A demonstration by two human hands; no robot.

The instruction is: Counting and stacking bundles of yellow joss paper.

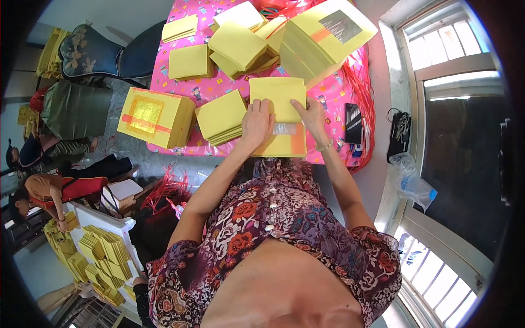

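Note:
My left hand (257, 121) and my right hand (310, 116) press down side by side on a stack of yellow paper sheets (278, 95) near the front edge of a table with a pink patterned cloth (334, 90). Under the hands lies another yellow sheet with an orange stripe and a silvery foil patch (285, 143). The left hand's fingers curl over the stack's lower left part. The right hand's index finger points onto the stack's right part. A thin bracelet (324, 146) is on my right wrist.
More yellow paper piles cover the table: one (221, 117) left of my hands, several (238, 46) farther back, a large bundle (322, 41) at the back right. A wrapped block (156, 117) overhangs the left edge. A dark phone (353, 123) lies right. People sit at lower left.

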